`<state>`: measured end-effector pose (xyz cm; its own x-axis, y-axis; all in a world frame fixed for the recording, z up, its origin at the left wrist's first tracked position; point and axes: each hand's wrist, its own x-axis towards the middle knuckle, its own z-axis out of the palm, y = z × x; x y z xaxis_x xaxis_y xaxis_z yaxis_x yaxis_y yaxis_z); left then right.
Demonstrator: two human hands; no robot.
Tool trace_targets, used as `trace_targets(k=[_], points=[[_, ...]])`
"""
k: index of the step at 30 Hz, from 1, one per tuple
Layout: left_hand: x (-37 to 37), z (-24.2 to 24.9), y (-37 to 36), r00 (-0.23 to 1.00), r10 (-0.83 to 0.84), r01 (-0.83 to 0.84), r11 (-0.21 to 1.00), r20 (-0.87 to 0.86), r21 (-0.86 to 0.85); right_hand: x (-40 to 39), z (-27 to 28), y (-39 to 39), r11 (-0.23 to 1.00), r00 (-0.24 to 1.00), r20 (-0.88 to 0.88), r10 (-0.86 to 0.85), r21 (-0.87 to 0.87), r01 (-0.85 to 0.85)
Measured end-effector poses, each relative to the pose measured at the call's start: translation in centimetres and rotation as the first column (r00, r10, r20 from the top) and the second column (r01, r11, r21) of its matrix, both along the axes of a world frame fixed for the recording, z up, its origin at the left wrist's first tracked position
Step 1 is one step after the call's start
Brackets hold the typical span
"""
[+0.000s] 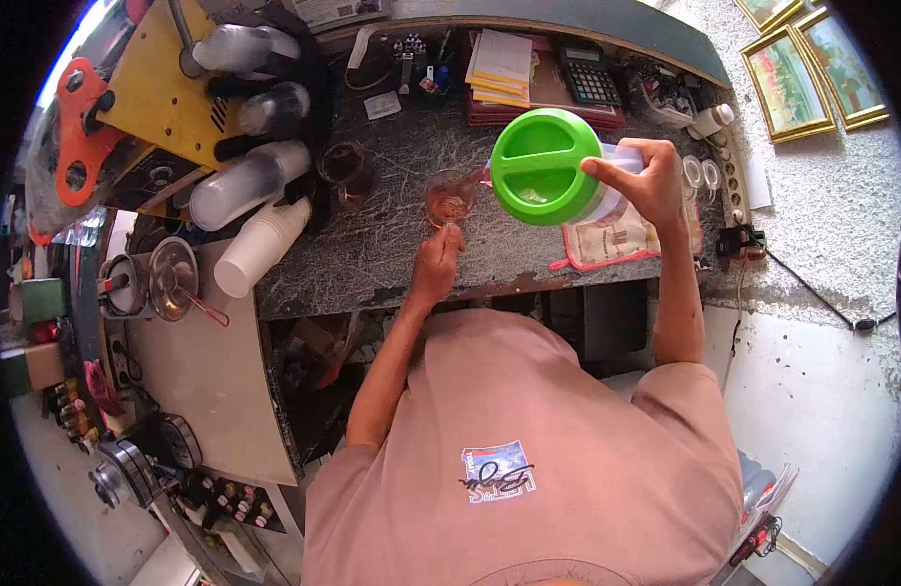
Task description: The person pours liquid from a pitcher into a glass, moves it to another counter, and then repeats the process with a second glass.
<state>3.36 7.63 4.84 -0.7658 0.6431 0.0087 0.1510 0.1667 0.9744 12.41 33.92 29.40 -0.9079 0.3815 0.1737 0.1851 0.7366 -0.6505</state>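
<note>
My right hand (650, 186) is wrapped round the handle of a clear pitcher with a green lid (546, 166), thumb toward the lid. The pitcher is tilted left, its spout at the rim of a small clear glass mug (450, 198). Something reddish shows at the spout, and a little reddish liquid is in the mug. Closed on the mug's near side, apparently at its handle, is my left hand (437, 262). To the left stands another glass mug (347, 172) with dark contents. Under the pitcher lies a cloth with red edging (607, 244).
Stacked plastic and paper cups (260, 249) project from a yellow machine (167, 73) at the left. Metal pans (173, 278) sit below them. Notebooks (499, 68), a calculator (589, 74) and a container of small items (660, 95) line the back. A power strip (732, 186) runs along the right edge.
</note>
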Motion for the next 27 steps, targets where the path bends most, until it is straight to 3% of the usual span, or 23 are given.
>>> trace_targets(k=[27], points=[[-0.1,-0.3,0.2,0.998,0.031,-0.029,0.999,-0.048,0.036,0.2,1.3,-0.3,1.0,0.999,0.031,-0.011,-0.003,0.011]])
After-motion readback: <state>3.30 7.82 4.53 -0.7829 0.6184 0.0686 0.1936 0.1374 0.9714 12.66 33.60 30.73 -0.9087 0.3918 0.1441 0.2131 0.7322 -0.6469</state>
